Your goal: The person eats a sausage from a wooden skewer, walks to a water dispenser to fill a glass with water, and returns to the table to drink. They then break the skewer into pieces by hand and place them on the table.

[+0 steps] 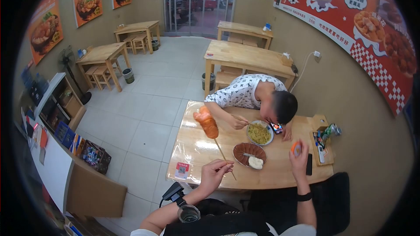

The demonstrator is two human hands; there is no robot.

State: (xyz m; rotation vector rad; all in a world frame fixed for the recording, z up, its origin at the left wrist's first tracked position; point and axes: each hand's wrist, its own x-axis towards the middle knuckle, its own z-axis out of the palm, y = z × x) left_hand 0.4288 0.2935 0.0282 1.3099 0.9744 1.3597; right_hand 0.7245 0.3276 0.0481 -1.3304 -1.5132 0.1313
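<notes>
Orange-red sausage (206,122) on a thin wooden skewer (223,154) is what I am holding up over the near left of the wooden table (197,148), my left hand (214,175) pinching the stick's lower end. My right hand (299,159) is gripping a small orange object (296,149) to the right. Between my hands a brown bowl (249,154) is sitting with something white inside. Across the table, a person (253,98) is bending low over a noodle bowl (259,133).
</notes>
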